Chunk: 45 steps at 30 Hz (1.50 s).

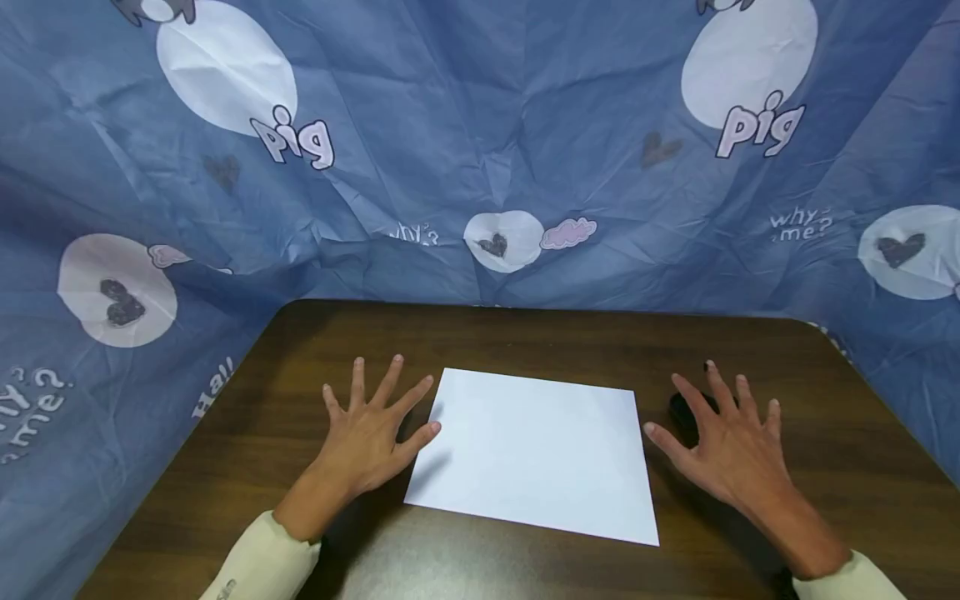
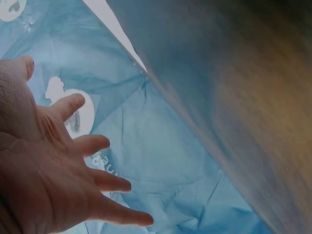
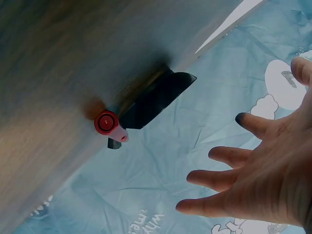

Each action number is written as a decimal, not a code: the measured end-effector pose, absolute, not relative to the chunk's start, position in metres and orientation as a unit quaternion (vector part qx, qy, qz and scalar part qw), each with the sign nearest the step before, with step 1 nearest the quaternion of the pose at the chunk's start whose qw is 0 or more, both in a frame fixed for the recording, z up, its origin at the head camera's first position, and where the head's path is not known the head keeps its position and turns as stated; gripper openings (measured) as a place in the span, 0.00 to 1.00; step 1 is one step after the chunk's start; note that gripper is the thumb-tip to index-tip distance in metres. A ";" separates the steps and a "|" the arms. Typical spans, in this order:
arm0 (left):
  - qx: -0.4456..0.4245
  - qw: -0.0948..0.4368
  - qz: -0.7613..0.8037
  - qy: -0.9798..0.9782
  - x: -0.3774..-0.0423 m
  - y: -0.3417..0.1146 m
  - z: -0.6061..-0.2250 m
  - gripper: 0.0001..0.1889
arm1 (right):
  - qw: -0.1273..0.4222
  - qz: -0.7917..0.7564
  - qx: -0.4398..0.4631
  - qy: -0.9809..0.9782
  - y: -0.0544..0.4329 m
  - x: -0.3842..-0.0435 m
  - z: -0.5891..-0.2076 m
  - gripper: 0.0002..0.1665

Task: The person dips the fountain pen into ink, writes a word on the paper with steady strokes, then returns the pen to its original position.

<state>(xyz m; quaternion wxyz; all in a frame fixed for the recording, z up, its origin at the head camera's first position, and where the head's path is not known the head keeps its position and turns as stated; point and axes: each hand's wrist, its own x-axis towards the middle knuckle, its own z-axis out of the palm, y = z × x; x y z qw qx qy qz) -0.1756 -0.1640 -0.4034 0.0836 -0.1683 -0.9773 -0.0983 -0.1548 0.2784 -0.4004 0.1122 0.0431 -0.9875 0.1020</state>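
Note:
A blank white sheet of paper [image 1: 532,458] lies flat on the dark wooden table. By its left edge hovers my left hand [image 1: 363,442], fingers spread and holding nothing; its thumb tip overlaps the paper's edge in the head view. My right hand [image 1: 731,450] is to the right of the paper, also spread and holding nothing. Behind its fingers sits a black object [image 1: 681,414], mostly hidden in the head view. The right wrist view shows this black piece [image 3: 158,100] on the tabletop, beside a small item with a round red end [image 3: 106,122]; their kinds are unclear.
The brown table [image 1: 495,337] has rounded far corners. A blue cloth [image 1: 420,192] with pig lettering and hearts hangs behind it and along both sides. Pale sleeves [image 1: 262,558] cover the forearms.

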 end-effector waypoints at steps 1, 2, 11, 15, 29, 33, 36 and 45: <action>-0.169 0.084 -0.097 -0.977 -0.176 -0.164 -0.403 0.37 | 0.111 0.102 0.043 -0.988 0.279 -0.155 -0.400 0.52; -0.169 0.083 -0.097 -0.977 -0.175 -0.164 -0.403 0.36 | 0.110 0.102 0.042 -0.988 0.279 -0.155 -0.401 0.52; -0.252 -0.017 -0.119 -0.960 -0.172 -0.168 -0.406 0.39 | 0.111 0.103 0.040 -0.988 0.280 -0.156 -0.405 0.52; -0.288 -0.112 -0.167 -0.936 -0.168 -0.168 -0.404 0.40 | 0.126 0.105 0.035 -0.986 0.283 -0.156 -0.406 0.52; -0.279 -0.159 -0.147 -0.936 -0.163 -0.162 -0.399 0.32 | 0.159 0.104 -0.002 -0.982 0.305 -0.157 -0.404 0.50; -0.282 -0.155 -0.142 -0.936 -0.165 -0.160 -0.400 0.30 | 0.150 0.111 -0.032 -0.982 0.311 -0.156 -0.403 0.48; -0.285 -0.155 -0.143 -0.935 -0.166 -0.160 -0.399 0.30 | 0.132 0.117 -0.055 -0.983 0.315 -0.156 -0.402 0.49; -0.288 -0.164 -0.149 -0.932 -0.168 -0.159 -0.399 0.30 | 0.052 0.109 -0.085 -0.989 0.325 -0.150 -0.398 0.41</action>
